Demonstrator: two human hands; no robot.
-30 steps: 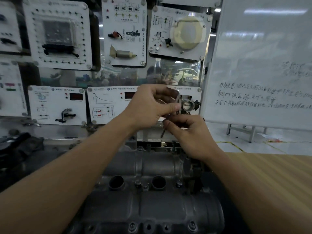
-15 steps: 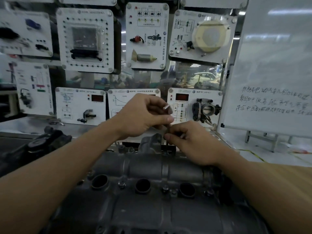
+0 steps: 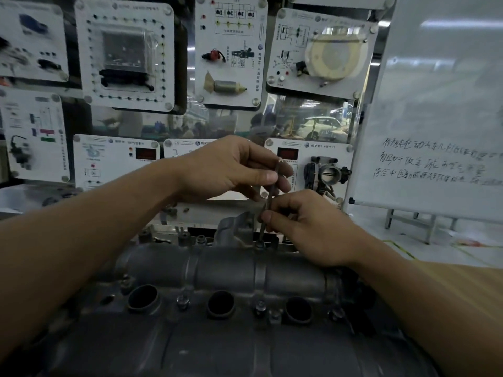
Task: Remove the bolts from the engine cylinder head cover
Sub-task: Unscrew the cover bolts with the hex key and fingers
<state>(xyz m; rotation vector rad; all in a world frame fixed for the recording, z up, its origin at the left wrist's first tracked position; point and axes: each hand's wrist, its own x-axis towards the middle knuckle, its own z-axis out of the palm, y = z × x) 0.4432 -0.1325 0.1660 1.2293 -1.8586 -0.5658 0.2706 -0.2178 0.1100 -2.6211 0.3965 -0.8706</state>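
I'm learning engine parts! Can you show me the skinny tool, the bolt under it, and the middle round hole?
skinny tool (image 3: 269, 195): head view, on the bare middle of its shaft.
bolt (image 3: 260, 244): head view, on its head, at the tool's tip.
middle round hole (image 3: 221, 304): head view, on its dark opening.

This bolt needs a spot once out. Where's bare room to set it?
Bare: the wooden tabletop right of the cylinder head cover, and the cover's smooth near face below the three wells. Crowded: the far edge, where left hand and right hand grip the hex key.
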